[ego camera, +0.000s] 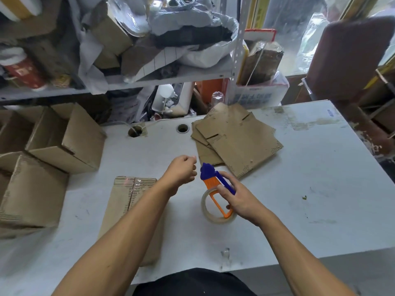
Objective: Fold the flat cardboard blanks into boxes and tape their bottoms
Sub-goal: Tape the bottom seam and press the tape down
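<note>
I see one taped box [130, 212] left of the tape dispenser [215, 189], which my right hand [237, 199] grips. My left hand [181, 171] has its fingers curled, perhaps pinching the tape end; I cannot tell. Blanks [235, 139] beyond the dispenser remain unfolded.

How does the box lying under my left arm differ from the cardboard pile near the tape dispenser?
The box is folded up, with clear tape along its seam; the cardboard pile is flat, untaped blanks. The box is single; the pile holds several overlapping sheets. Both are worn brown corrugated cardboard on the grey table.
</note>
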